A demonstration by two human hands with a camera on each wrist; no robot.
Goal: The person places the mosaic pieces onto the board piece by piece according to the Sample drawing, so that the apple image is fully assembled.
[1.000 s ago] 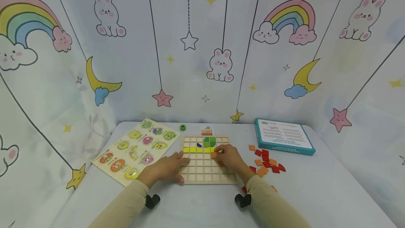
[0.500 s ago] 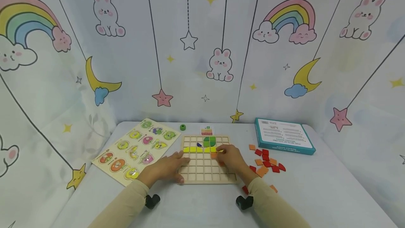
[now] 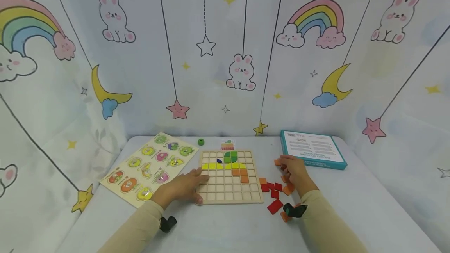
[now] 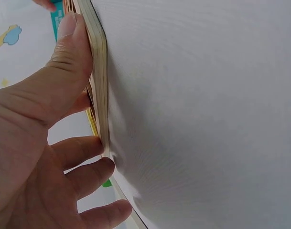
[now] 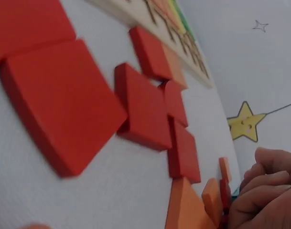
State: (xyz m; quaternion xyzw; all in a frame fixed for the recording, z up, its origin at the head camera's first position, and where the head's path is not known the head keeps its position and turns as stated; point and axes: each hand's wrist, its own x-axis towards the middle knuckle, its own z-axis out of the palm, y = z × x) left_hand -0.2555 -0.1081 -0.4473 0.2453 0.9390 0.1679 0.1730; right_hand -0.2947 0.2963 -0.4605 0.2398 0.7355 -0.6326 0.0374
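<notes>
Right hand (image 3: 294,171) has left the grid board (image 3: 230,196) for the loose orange tiles (image 3: 287,189), fingers curled, grip contents unclear; left hand (image 3: 183,187) flat, steadying the board. Scattered tiles could get knocked.

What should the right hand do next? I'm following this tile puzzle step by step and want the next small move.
Probably pinch one orange tile from the loose pile and carry it to the grid board. The right hand rests over the loose tiles, the orange row looks unfinished, and the left hand steadies the board's edge.
</notes>
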